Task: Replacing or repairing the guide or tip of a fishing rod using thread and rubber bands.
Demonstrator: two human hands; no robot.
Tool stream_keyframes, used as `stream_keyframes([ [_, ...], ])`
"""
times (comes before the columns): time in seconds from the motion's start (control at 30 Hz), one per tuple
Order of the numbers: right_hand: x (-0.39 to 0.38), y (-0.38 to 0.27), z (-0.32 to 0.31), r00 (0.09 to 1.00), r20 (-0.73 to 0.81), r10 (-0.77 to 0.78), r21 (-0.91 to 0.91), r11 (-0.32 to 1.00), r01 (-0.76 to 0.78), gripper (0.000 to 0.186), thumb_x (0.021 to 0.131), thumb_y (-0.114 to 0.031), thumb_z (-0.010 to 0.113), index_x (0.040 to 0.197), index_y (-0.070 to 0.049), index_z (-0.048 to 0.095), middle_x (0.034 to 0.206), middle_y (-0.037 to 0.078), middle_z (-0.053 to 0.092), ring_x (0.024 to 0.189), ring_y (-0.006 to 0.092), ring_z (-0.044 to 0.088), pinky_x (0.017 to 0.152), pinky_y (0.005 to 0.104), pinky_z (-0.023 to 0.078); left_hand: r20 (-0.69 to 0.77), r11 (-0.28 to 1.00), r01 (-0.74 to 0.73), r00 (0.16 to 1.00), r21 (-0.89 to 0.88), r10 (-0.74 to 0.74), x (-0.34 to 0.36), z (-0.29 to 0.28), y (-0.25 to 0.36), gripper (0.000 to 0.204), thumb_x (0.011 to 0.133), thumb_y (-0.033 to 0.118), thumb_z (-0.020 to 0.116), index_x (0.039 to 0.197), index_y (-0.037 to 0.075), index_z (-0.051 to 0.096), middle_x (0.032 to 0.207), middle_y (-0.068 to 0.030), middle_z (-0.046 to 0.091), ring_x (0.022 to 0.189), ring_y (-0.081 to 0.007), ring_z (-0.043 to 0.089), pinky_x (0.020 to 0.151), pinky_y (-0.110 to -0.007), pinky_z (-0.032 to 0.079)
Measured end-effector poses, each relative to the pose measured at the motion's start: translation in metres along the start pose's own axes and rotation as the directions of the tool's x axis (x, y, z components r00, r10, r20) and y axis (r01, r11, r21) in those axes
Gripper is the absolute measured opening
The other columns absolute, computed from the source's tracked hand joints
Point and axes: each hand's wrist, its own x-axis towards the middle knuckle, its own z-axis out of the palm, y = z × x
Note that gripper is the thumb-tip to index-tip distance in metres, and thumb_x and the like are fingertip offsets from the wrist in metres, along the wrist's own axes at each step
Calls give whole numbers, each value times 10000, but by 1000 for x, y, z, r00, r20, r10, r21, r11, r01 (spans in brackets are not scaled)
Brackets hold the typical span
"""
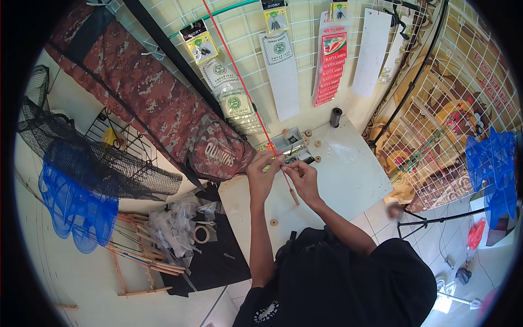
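My left hand (264, 173) pinches a thin red rod (245, 86), which runs from the top of the view down to a wooden handle (295, 197) over the white table (348, 171). My right hand (301, 179) is closed at the rod just right of my left fingertips, pinching something too small to make out. Behind my hands sits a grey compartment box (294, 137) with small items in it. Wooden rings (273, 222) lie on the table, and a dark cylinder (335, 117) stands toward its back.
A camouflage bag (147, 103), black netting (147, 182) and blue nets (76, 201) are at left, above wooden rods (163, 267) and a black mat (220, 261) with bags and tape. Packets (329, 71) hang on the back grid. Another grid (444, 163) and a tripod (414, 223) stand at right.
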Motion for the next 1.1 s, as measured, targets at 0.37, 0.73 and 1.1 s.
stream_keyframes([
  [0.37,2,-18,0,999,-7,39,5,999,-39,188,847,-109,719,1007,-10,717,648,-71,415,588,12,330,498,217,249,-14,998,-37,999,47,38,-1,-6,-6,207,861,118,684,1054,52,718,1222,-120,495,1046,-189,581,731,-286,608],
  [0.73,4,-17,-11,979,175,107,98,987,-125,190,932,-80,573,1113,-44,524,783,-41,485,636,13,419,567,183,376,-34,1000,-5,999,8,5,2,-8,-8,223,861,112,686,1071,43,710,1192,-102,518,1002,-167,590,752,-280,589],
  [1.1,3,-17,-22,961,253,114,74,988,-137,211,943,-78,568,1127,2,501,953,91,689,941,135,664,825,261,505,-39,1000,7,999,-6,-7,1,-10,-10,222,871,107,678,1085,54,707,1155,-78,529,973,-140,587,732,-254,584],
])
